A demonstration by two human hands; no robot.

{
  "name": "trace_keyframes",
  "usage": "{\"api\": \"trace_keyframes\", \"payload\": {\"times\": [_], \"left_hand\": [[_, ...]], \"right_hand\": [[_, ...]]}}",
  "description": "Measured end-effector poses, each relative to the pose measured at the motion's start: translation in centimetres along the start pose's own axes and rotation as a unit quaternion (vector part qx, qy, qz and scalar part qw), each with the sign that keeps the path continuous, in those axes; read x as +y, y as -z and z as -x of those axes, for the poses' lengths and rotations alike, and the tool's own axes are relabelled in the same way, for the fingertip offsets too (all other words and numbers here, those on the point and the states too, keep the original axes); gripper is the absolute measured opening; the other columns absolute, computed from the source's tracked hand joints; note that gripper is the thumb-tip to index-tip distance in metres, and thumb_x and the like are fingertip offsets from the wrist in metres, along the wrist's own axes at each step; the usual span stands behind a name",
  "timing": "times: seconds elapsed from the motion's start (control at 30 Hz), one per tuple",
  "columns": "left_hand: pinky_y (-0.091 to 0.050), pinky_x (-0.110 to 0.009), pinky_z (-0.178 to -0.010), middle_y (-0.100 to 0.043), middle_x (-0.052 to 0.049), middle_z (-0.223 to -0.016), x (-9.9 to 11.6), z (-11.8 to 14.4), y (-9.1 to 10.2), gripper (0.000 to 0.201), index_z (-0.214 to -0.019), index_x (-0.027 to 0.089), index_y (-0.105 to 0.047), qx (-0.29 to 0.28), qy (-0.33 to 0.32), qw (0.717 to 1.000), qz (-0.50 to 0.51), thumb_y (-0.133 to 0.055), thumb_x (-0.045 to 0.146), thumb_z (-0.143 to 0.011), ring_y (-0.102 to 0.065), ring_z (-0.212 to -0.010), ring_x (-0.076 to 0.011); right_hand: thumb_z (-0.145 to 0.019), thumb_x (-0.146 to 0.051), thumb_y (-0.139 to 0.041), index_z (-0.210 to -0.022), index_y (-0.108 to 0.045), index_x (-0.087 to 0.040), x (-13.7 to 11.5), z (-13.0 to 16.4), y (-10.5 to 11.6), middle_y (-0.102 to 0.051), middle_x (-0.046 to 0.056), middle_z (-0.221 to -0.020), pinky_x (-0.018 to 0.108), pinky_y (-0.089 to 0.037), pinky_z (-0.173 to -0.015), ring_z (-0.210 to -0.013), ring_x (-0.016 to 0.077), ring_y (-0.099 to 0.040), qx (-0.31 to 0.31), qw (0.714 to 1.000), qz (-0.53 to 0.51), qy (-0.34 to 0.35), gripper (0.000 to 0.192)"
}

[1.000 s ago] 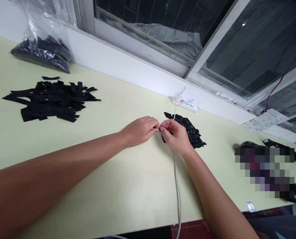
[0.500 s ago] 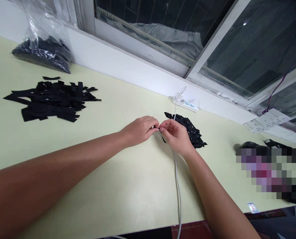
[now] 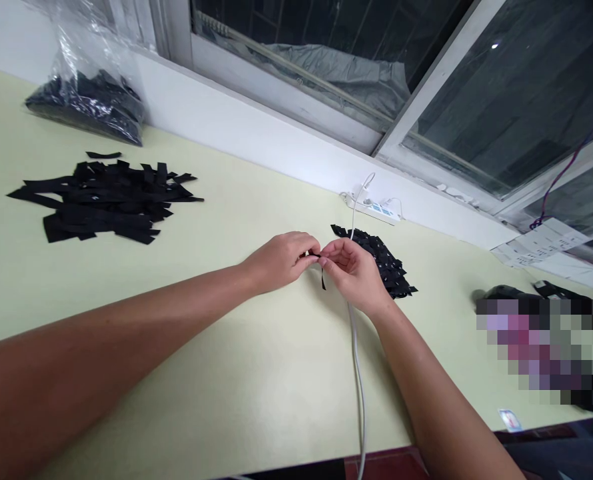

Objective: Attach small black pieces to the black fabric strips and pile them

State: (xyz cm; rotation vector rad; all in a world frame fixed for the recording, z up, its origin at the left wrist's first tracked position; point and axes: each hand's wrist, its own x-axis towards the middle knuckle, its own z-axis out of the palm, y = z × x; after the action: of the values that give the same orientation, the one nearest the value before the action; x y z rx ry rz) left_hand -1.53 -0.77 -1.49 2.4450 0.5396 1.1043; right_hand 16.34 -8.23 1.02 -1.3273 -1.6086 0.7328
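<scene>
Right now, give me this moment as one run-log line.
left hand: pinching black strip | right hand: pinching same strip | small black pile: behind right hand | white cable: under right wrist

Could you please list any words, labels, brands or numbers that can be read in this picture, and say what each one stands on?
No text can be read here.
Small card at the table's near edge: print too small.
White sheets by the window: marks blurred.
Power strip: no legible label.
Black strip pinched between left hand and right hand: nothing readable.
</scene>
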Motion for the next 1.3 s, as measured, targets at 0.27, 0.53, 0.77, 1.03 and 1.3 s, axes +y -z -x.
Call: {"api": "trace_keyframes", "payload": {"times": [0.27,0.53,0.77,1.03,1.3], "left_hand": [[-0.046,-0.029,-0.07,-0.065,-0.002,-0.086,0.2,-0.1,0.0,0.003,-0.089,0.018,-0.059,0.033,0.03,0.999,0.024,-0.057,0.016,-0.09,-0.059,-0.075,-0.0149],[-0.045,-0.03,-0.07,-0.061,-0.003,-0.086,0.1,0.0,-0.1,0.003,-0.089,0.019,-0.052,0.013,0.024,0.999,0.019,-0.051,0.016,-0.09,-0.056,-0.077,-0.0164],[-0.044,-0.031,-0.07,-0.06,-0.003,-0.086,0.1,0.0,0.0,0.005,-0.088,0.019,-0.051,0.003,0.012,1.0,0.011,-0.049,0.015,-0.091,-0.054,-0.076,-0.0163],[-0.045,-0.029,-0.07,-0.063,-0.003,-0.089,0.1,-0.2,0.1,0.005,-0.092,0.019,-0.054,0.021,0.036,0.998,0.042,-0.051,0.021,-0.095,-0.056,-0.076,-0.015],[-0.042,-0.03,-0.07,-0.063,-0.002,-0.095,0.2,0.0,0.1,0.009,-0.094,0.019,-0.056,-0.031,0.03,0.998,0.041,-0.048,0.02,-0.097,-0.054,-0.076,-0.0143]], "right_hand": [[-0.079,-0.046,-0.078,-0.095,-0.057,-0.022,-0.2,-0.1,-0.5,-0.072,0.006,-0.095,0.038,-0.06,-0.089,-0.09,0.0192,-0.072,0.016,0.999,-0.034,0.005,0.036],[-0.075,-0.052,-0.08,-0.089,-0.057,-0.022,-0.3,-0.2,-1.0,-0.072,0.006,-0.088,0.038,-0.062,-0.082,-0.085,0.02,-0.072,0.038,0.998,-0.048,-0.021,0.04],[-0.073,-0.05,-0.082,-0.09,-0.059,-0.021,0.0,-0.1,-1.2,-0.073,0.007,-0.088,0.038,-0.062,-0.082,-0.085,0.0209,-0.072,0.046,0.997,-0.048,-0.039,0.041],[-0.084,-0.052,-0.071,-0.119,-0.058,-0.023,-0.5,-0.3,1.9,-0.065,0.013,-0.126,0.045,-0.057,-0.096,-0.115,0.0255,-0.064,0.098,0.99,0.095,0.044,0.047],[-0.082,-0.055,-0.059,-0.099,-0.06,-0.023,2.5,10.3,18.5,-0.071,0.014,-0.101,0.056,-0.051,-0.087,-0.085,0.0336,-0.068,0.334,0.793,0.456,-0.225,0.036]]}}
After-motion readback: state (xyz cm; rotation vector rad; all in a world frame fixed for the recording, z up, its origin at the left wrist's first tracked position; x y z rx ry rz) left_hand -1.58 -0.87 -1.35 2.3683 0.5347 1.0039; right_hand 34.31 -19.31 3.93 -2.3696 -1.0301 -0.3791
